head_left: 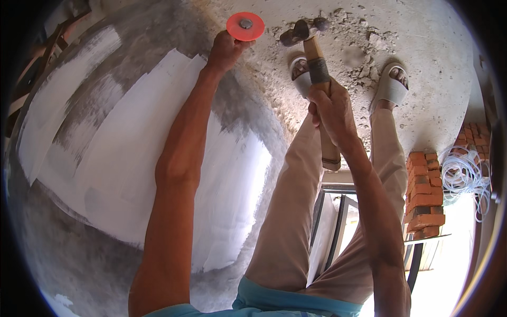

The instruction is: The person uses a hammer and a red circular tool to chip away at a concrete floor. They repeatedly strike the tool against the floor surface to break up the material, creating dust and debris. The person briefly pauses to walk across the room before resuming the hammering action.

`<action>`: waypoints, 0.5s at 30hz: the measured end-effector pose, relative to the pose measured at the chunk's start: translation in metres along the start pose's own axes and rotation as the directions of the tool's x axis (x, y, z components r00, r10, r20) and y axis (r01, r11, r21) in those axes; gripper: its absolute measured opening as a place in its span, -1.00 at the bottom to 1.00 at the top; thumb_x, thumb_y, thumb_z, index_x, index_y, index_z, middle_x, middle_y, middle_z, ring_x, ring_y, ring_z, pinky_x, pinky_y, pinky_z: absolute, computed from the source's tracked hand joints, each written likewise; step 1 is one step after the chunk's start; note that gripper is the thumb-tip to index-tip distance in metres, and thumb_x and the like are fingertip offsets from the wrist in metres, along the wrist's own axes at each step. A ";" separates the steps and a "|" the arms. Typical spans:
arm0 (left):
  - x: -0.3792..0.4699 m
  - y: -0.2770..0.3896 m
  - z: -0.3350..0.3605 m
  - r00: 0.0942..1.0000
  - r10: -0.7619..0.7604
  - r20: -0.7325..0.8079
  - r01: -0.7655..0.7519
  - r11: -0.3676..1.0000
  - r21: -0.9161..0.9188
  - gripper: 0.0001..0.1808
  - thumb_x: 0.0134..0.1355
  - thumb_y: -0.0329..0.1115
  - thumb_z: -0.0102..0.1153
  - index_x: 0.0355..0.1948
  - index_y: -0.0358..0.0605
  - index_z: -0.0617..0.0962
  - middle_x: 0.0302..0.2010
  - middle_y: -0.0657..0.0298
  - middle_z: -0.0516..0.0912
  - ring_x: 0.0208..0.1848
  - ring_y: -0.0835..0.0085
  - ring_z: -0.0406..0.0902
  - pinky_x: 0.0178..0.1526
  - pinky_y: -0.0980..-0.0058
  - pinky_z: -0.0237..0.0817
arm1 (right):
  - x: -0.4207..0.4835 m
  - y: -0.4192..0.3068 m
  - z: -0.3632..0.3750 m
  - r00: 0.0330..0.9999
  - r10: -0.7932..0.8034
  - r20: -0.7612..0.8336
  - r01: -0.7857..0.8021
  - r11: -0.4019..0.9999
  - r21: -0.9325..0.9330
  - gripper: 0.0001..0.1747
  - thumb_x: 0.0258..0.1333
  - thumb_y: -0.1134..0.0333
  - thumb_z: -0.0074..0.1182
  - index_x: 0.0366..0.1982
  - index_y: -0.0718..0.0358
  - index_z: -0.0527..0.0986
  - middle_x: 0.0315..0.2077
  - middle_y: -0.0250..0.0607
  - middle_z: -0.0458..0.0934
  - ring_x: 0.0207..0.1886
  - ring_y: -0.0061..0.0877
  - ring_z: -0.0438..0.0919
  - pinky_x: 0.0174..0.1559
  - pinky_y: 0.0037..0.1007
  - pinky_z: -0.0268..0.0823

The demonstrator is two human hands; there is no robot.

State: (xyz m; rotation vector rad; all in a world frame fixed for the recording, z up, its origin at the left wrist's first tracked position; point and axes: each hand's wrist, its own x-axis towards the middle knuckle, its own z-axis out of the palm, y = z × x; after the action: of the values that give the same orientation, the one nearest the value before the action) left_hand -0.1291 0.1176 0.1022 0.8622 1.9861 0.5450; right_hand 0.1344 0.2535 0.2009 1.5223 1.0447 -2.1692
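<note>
My left hand (225, 51) grips a tool whose upper end carries a round red guard (253, 32) around a grey metal head (246, 24); it looks like a chisel with a hand guard, and its lower part is hidden. In my right hand (332, 107) is the wooden handle (313, 49) of a hammer, wrapped with dark binding below the head. The dark metal hammer head (301, 30) is over the floor, to the right of the red guard and apart from it. My left hand is close to the wall's lower edge.
A grey wall (130, 16) with white coating (130, 158) fills the left. Broken rubble (364, 59) lies around my sandalled feet on the concrete floor (431, 51). Stacked red bricks (425, 194) and a coil of clear tubing (463, 174) are at the right.
</note>
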 end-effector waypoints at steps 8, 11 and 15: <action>0.005 -0.007 0.001 0.997 0.073 0.025 -0.073 0.997 0.007 -0.78 0.23 -0.26 0.25 -0.20 -0.19 0.63 -0.44 0.24 0.63 -0.40 0.43 0.50 -0.25 0.37 0.36 | 0.008 -0.040 -0.023 0.978 -0.203 -0.056 0.208 0.971 0.120 -0.73 0.22 0.30 0.00 -0.18 0.38 0.44 -0.62 -0.27 0.50 -0.70 -0.64 0.41 -0.66 -0.53 0.27; 0.008 0.001 0.000 0.996 0.042 0.073 -0.048 0.995 0.090 -0.78 0.25 -0.26 0.23 -0.20 -0.19 0.62 -0.43 0.21 0.64 -0.40 0.41 0.52 -0.25 0.33 0.37 | 0.009 -0.053 -0.021 0.885 -0.434 -0.166 0.458 0.876 0.151 -0.71 0.27 0.31 0.00 -0.13 0.42 0.44 -0.62 -0.27 0.50 -0.70 -0.63 0.40 -0.67 -0.54 0.26; 0.011 -0.010 -0.003 0.991 0.036 0.126 -0.057 0.984 0.166 -0.74 0.25 -0.22 0.23 -0.16 -0.19 0.61 -0.37 0.23 0.65 -0.34 0.40 0.54 -0.21 0.33 0.38 | 0.019 -0.038 0.010 0.756 -0.600 -0.261 0.653 0.714 0.253 -0.69 0.34 0.25 -0.02 -0.22 0.42 0.47 -0.63 -0.30 0.50 -0.69 -0.64 0.42 -0.70 -0.55 0.22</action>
State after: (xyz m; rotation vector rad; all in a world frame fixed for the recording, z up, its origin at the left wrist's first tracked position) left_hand -0.1391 0.1189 0.0911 1.0245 1.9233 0.3432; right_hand 0.0973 0.2765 0.2006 1.6750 1.4936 -2.8442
